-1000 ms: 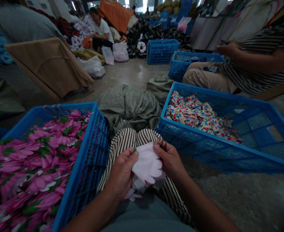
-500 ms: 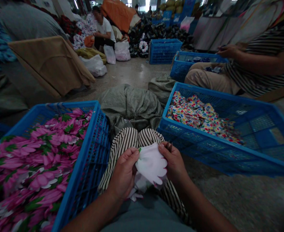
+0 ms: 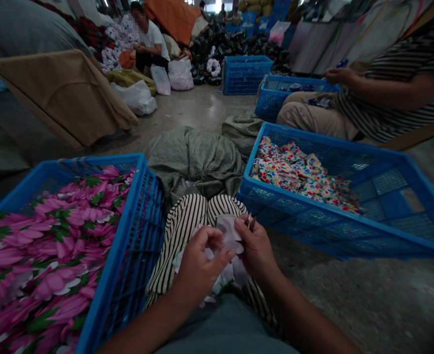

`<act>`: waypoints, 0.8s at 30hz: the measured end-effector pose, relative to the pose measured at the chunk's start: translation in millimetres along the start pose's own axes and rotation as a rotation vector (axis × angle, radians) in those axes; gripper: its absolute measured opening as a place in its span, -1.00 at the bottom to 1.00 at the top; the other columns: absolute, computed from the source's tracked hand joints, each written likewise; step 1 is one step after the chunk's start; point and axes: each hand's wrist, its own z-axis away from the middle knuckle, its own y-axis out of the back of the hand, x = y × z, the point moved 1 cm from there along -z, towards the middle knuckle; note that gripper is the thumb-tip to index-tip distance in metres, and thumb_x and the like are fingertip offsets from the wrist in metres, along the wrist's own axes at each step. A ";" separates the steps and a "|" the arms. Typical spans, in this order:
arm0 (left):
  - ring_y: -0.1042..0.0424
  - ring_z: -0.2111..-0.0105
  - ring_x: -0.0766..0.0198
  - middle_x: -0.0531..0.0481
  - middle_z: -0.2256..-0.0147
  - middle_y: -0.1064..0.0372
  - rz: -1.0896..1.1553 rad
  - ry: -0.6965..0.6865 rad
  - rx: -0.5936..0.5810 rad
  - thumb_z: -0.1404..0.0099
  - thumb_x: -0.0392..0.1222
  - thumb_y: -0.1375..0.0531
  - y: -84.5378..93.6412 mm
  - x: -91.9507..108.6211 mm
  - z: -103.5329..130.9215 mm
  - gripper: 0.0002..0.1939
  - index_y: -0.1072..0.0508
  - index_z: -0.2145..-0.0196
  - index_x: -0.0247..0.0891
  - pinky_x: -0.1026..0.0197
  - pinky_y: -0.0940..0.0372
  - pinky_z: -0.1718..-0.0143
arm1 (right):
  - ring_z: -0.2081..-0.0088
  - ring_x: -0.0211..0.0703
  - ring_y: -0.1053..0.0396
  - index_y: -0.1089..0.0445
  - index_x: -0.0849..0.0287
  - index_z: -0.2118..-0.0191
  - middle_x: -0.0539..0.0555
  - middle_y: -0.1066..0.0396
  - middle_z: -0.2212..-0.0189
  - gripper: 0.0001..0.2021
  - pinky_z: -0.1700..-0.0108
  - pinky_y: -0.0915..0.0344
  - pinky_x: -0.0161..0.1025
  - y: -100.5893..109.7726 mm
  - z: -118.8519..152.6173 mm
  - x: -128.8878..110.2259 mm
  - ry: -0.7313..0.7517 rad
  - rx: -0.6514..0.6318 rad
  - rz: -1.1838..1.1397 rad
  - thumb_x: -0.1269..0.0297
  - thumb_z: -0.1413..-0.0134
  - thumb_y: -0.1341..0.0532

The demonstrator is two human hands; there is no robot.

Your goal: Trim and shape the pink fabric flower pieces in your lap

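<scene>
The right hand pinches a small cloth piece between thumb and finger, holding it up over the lap. The left hand is loosely curled beside it, thumb and forefinger parted; whether its fingertips touch the cloth, I cannot tell. The piece is pale, whitish on the side that shows, and looks thin and limp. More loose pieces, white with bits of green, lie below the hands on the striped trousers.

To the left stands a blue crate with mesh walls, heaped with pink petal-shaped pieces that have green and white parts. To the right, another blue basket holds a pile of white scraps printed in red, yellow, blue and green, gathered toward its left end. A grey-green sack lies ahead of the knees.

A dark, pointed thing juts up by the right fingers, too small to identify. The left palm is turned from view. The left and bottom edges cut off the pink crate, and a seated person at right is partly out of frame.
</scene>
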 end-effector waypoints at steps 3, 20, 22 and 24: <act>-0.27 0.43 0.27 0.03 0.49 -0.30 -0.116 -0.047 -0.071 -0.09 -0.25 -0.17 -5.5 4.2 -4.0 -0.96 -0.39 0.50 -0.24 0.26 -0.16 0.35 | 0.75 -0.46 0.00 -0.20 0.17 0.50 -0.19 -0.15 0.72 -0.73 0.75 0.04 -0.48 -5.1 0.7 1.5 -0.004 -0.042 -0.010 0.17 0.15 -0.30; -0.27 0.44 0.27 0.02 0.50 -0.30 0.032 0.037 -0.136 -0.20 -0.16 -0.07 2.9 2.6 -7.7 -0.77 -0.41 0.54 -0.25 0.29 -0.15 0.35 | 0.84 -0.48 0.08 -0.21 0.18 0.52 -0.22 -0.12 0.83 -0.72 0.83 0.11 -0.50 -14.1 -3.7 -2.8 -0.051 -0.099 -0.101 0.14 0.16 -0.30; -0.25 0.47 0.30 0.05 0.51 -0.28 0.175 0.160 -0.174 -0.20 -0.12 -0.08 2.4 -0.4 -7.0 -0.77 -0.43 0.51 -0.27 0.30 -0.14 0.38 | 0.84 -0.48 0.12 -0.21 0.18 0.53 -0.23 -0.07 0.86 -0.71 0.82 0.14 -0.50 -14.3 -3.5 -3.8 -0.078 -0.110 -0.125 0.14 0.17 -0.31; -0.24 0.49 0.33 0.05 0.52 -0.27 0.359 0.274 -0.219 -0.20 -0.10 -0.08 0.3 -3.4 -6.3 -0.76 -0.43 0.47 -0.28 0.30 -0.14 0.41 | 0.84 -0.50 0.15 -0.21 0.18 0.54 -0.23 -0.07 0.87 -0.71 0.81 0.16 -0.51 -14.7 -3.3 -5.1 -0.100 -0.098 -0.158 0.16 0.21 -0.33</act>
